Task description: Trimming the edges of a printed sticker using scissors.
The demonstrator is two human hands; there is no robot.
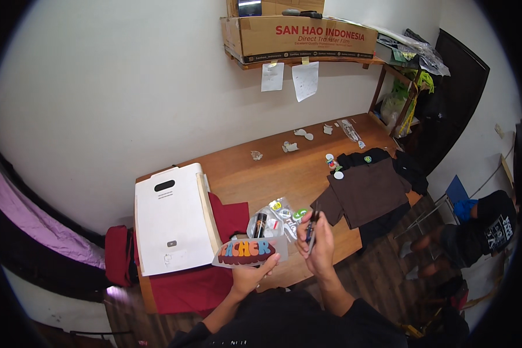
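Note:
My left hand (255, 279) pinches the right end of a pale transfer film (226, 262) bearing bold lettering in blue, orange and maroon. Raised beside it, my right hand (321, 250) is closed around a slim dark tool (312, 227); its exact kind cannot be made out. Just beyond the film lies a clear round-edged tray or bag with a black bottle (261, 224) in it. Several printed stickers or film pieces (283, 214) are spread next to the bottle, close to my right hand.
A white heat press (168, 232) stands at the left over red cloth (194, 290). A folded brown garment (368, 194) lies right, on black cloth. Film scraps (290, 147) line the table's back. Above hangs a shelf with a cardboard box (296, 40). Another person (484, 226) sits at right.

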